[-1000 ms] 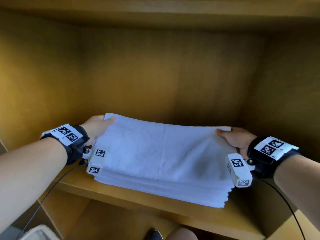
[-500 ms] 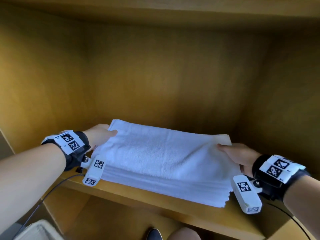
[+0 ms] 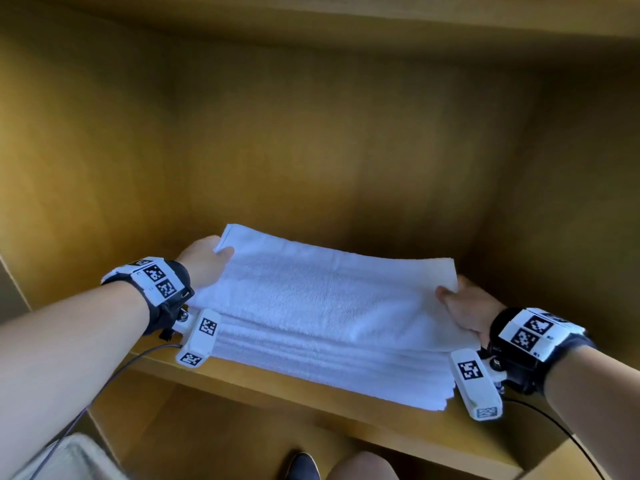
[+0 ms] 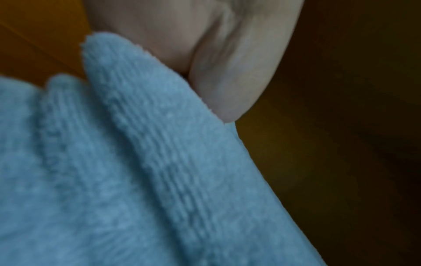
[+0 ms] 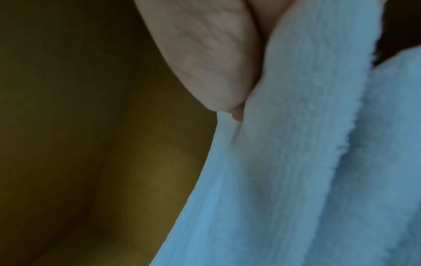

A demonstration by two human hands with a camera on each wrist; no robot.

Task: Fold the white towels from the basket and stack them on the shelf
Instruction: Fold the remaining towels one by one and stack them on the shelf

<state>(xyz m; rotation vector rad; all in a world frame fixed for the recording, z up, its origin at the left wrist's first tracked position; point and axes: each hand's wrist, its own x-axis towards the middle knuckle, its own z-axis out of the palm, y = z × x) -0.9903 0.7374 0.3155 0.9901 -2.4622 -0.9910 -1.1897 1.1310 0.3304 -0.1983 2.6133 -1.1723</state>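
Note:
A folded white towel (image 3: 322, 296) lies on top of a stack of folded white towels (image 3: 325, 368) on the wooden shelf (image 3: 311, 400). My left hand (image 3: 207, 261) grips the towel's left end, thumb on top at the far corner. My right hand (image 3: 464, 306) grips its right end, thumb over the edge. In the left wrist view the towel (image 4: 141, 171) fills the lower left and a finger (image 4: 230, 63) presses against its fold. In the right wrist view a finger (image 5: 205, 54) pinches the towel (image 5: 284, 162) edge.
The shelf sits inside a wooden cabinet with a back wall (image 3: 329, 150) and side walls close on both sides. A lower compartment (image 3: 207, 441) opens beneath. A pale basket rim (image 3: 69, 459) shows at the bottom left. A dark shoe (image 3: 303, 467) is at the bottom edge.
Both hands have carried the top towel deeper into the shelf and lowered it onto the stack. The right wrist has dropped lower.

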